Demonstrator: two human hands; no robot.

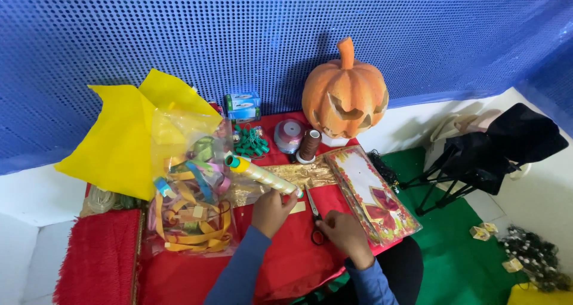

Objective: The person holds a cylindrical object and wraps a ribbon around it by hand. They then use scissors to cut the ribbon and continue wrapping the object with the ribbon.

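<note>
While the left hand [271,211] grips the lower end of the gold paper roll [262,175] over the red cloth [286,251], the right hand [343,234] closes on the scissors [314,216] (blades shut, lying flat), so lifting and opening them looks due next.

Left hand [271,211] curled in a loose grip, right hand [343,233] fingers bent low; both blue-sleeved forearms angle inward.

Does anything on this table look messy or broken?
Nothing looks broken. The carved orange pumpkin has cut-out holes, but those are its face. The clear plastic bag of tangled coloured ribbons looks jumbled. The left hand grips a shiny gold paper roll; the right hand rests on black-handled scissors.
</note>
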